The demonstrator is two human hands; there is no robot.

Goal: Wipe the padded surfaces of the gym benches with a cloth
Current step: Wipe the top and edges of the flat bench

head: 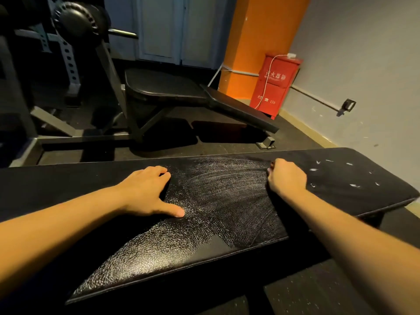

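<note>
A long black padded bench (216,212) runs across the foreground, its middle shiny with pale wet streaks. My left hand (147,192) lies flat on the pad left of the streaks, thumb spread toward me. My right hand (285,176) is curled at the right end of the streaked patch. It grips the edge of a matte black cloth (354,178) flecked with white lint, and this cloth covers the bench's right end. A second black bench (166,85), with a flat seat and a declined back pad, stands behind on the floor.
A red fire extinguisher box (275,85) with a white cable stands against the orange pillar (261,37) at the back right. A rack with a barbell and plates (75,21) fills the back left. The grey wall (363,64) runs along the right, and dark rubber flooring (318,298) lies below.
</note>
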